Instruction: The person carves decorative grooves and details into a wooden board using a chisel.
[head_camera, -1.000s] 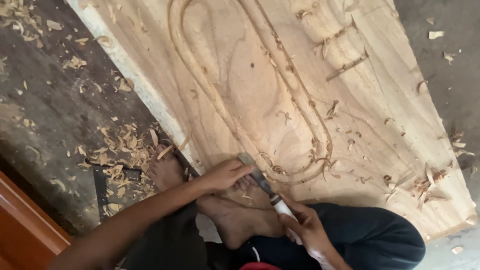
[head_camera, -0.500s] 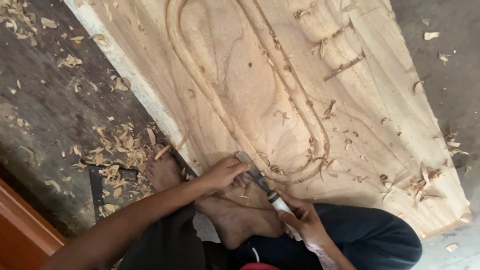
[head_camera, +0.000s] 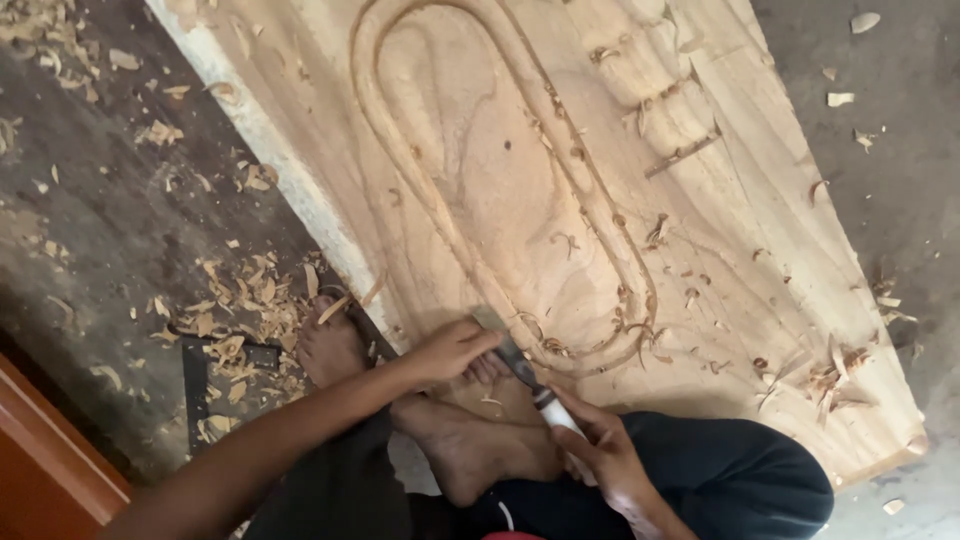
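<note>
Item: chisel (head_camera: 512, 350), my left hand (head_camera: 452, 350) pinching its blade and my right hand (head_camera: 600, 455) clenched round its white handle, tip on carved wooden panel (head_camera: 760, 230) near its lower edge, shavings (head_camera: 240, 310) left of panel.

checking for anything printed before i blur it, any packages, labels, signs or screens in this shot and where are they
None in view: no package, label, sign or screen.
What shows is a carved pale wooden panel on a dark floor strewn with wood shavings.
The left hand and right hand hold a chisel with a plain white handle, no marking visible.
</note>
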